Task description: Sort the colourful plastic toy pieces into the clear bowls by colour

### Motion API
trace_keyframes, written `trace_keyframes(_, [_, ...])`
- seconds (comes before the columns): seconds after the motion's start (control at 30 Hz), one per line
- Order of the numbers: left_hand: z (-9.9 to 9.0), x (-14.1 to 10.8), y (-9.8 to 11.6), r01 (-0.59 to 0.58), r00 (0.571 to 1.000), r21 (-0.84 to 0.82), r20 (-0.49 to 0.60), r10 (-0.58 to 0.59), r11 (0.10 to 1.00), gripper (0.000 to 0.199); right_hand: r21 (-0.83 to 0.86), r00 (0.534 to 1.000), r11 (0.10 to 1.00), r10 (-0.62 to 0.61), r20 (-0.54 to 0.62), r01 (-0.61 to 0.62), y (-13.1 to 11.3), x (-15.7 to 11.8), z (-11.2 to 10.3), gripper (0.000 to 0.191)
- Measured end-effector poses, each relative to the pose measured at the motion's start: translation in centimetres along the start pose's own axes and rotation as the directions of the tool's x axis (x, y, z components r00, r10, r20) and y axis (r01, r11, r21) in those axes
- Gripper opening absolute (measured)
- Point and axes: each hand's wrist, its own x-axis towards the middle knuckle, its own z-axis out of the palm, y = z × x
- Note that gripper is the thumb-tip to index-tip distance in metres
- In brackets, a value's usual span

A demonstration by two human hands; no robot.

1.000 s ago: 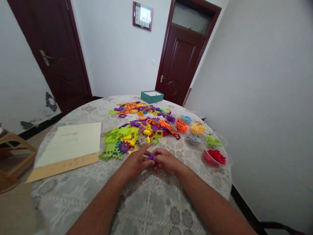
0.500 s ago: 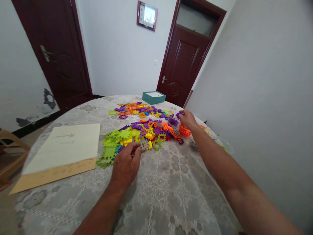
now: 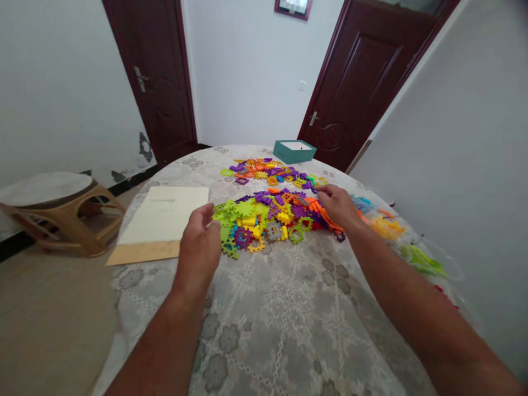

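At the left edge of a heap of colourful plastic gear-shaped building pieces (image 3: 270, 212), my left hand (image 3: 202, 236) is beside the lime-green gear pieces (image 3: 244, 209). Its fingers are bent, with the thumb apart from them, and I see nothing held. On the heap's right side is my right hand (image 3: 339, 204), its fingers bent down and drawn together near purple pieces; what they hold, if anything, is hidden. A grey square piece (image 3: 274, 230) lies at the heap's front, next to a purple gear piece (image 3: 242, 237).
A second spread of pieces (image 3: 260, 175) lies behind. At the back stands a green box (image 3: 294, 152). Paper sheets (image 3: 173, 212) lie left on the patterned tablecloth (image 3: 284, 319). Clear bags of yellow pieces (image 3: 384, 226) and green pieces (image 3: 421, 260) line the right. A stool (image 3: 61, 212) stands left.
The view has swung left and down. My left hand has moved from the grey piece to the heap's left edge. My right hand has come from the tubs at the right to the heap.
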Motion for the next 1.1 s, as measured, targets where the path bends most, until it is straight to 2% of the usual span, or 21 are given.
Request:
trace_keyframes(0.1, [-1.9,0.5,-0.8,-0.177,0.978,0.224,0.149,0.146,0.958,0.048,0.116,0.974,0.977,-0.195,0.119,0.182,-4.8,-6.6,2.0,0.027])
trace_keyframes(0.2, [-2.1,0.5,-1.9,-0.347,0.937,0.397,0.185,0.296,0.850,0.049,0.258,0.934,0.932,-0.305,0.184,0.253,-8.3,-12.7,3.1,0.024])
trace_keyframes(0.3, [-0.6,0.3,-3.3,-0.393,0.919,0.470,0.230,0.321,0.790,0.052,0.339,0.894,0.895,-0.381,0.237,0.291,-9.5,-17.1,3.6,0.026])
trace_keyframes(0.4, [1.2,0.0,-4.4,-0.395,0.917,0.559,0.279,0.284,0.729,0.059,0.354,0.866,0.883,-0.415,0.281,0.308,-9.1,-19.8,3.6,0.027])
trace_keyframes(0.53, [2.8,-0.2,-5.0,-0.388,0.922,0.670,0.296,0.251,0.634,0.071,0.380,0.871,0.884,-0.395,0.292,0.274,-8.0,-21.1,3.3,0.024])
trace_keyframes(0.63, [3.5,-0.3,-4.9,-0.372,0.928,0.739,0.288,0.235,0.562,0.076,0.431,0.901,0.872,-0.360,0.243,0.232,-7.5,-20.9,3.4,0.023])
trace_keyframes(0.77, [4.8,-0.8,-4.6,-0.380,0.924,0.761,0.294,0.243,0.525,0.078,0.456,0.942,0.866,-0.302,0.148,0.206,-7.0,-20.3,3.9,0.023])
trace_keyframes(0.93, [6.5,-2.9,-4.2,-0.465,0.885,0.721,0.370,0.283,0.514,0.074,0.439,0.966,0.872,-0.255,0.032,0.216,-5.5,-19.4,3.8,0.025])
trace_keyframes(1.1, [8.0,-6.2,-3.0,-0.565,0.824,0.619,0.452,0.341,0.545,0.064,0.435,0.979,0.878,-0.199,-0.042,0.198,-4.5,-18.6,3.3,0.025])
